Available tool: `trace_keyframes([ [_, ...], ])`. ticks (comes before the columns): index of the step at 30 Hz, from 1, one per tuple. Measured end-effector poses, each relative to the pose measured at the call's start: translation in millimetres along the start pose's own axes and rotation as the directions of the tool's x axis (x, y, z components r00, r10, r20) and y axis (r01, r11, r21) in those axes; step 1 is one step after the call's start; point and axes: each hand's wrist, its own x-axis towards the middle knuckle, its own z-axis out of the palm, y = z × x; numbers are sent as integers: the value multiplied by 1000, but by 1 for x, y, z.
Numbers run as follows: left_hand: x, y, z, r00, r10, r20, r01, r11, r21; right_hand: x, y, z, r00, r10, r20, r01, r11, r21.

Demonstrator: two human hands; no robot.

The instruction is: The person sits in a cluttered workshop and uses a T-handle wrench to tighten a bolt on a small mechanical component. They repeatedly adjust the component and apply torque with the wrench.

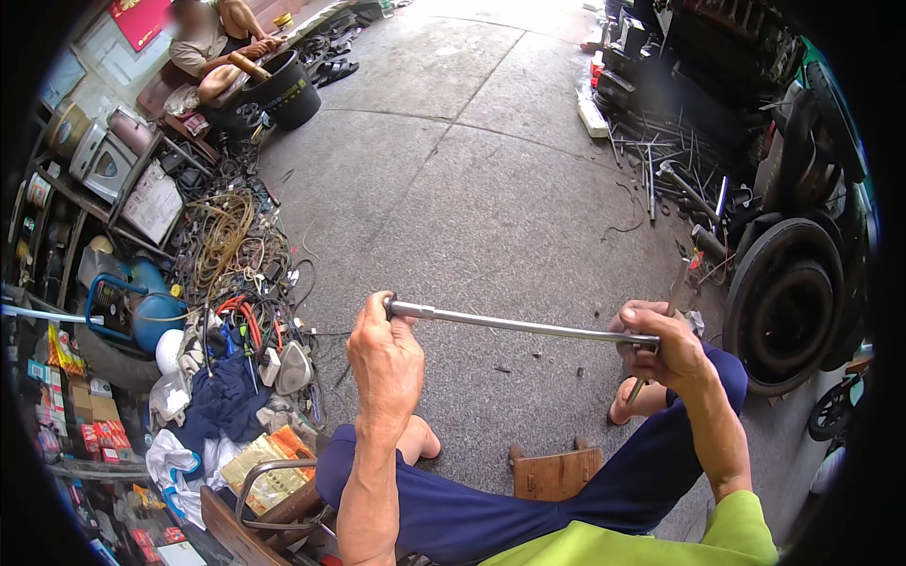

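A long shiny metal rod (514, 324) spans the gap between my two hands, nearly level and dipping slightly to the right. Its left end is a thicker sleeve with a dark cap, pinched by the fingers of my left hand (387, 368). My right hand (665, 344) is closed round the rod's other end, near a small metal piece. A thin brownish stick-like thing (636, 392) also pokes out below the right hand; its kind I cannot make out. Beneath the hands, between my knees in navy trousers, is a small wooden stool (557, 474).
Tangled cables (222, 241), cloths and a blue tank (156, 307) crowd the left. A large wheel (788, 307) and a heap of metal rods (651, 165) stand on the right. Far left, another person (203, 42) sits by a black bucket (286, 92).
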Motion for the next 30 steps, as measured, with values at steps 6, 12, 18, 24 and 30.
trace_keyframes([
  [6,1,-5,-4,1000,4,-29,-4,1000,-1,-6,2,7,798,-265,541,199,964,179],
  [12,-2,-5,5,998,53,14,-53,999,0,-9,4,1,800,-271,536,140,952,272],
  [18,-6,-16,15,991,-90,97,99,991,-93,2,-7,2,936,-145,322,-7,904,427],
  [24,-6,3,22,987,-2,163,-2,1000,23,-5,-16,-18,998,-29,-48,43,945,325],
  [30,-8,38,15,918,-323,231,362,919,-154,13,-5,-11,892,-179,-415,273,945,180],
])
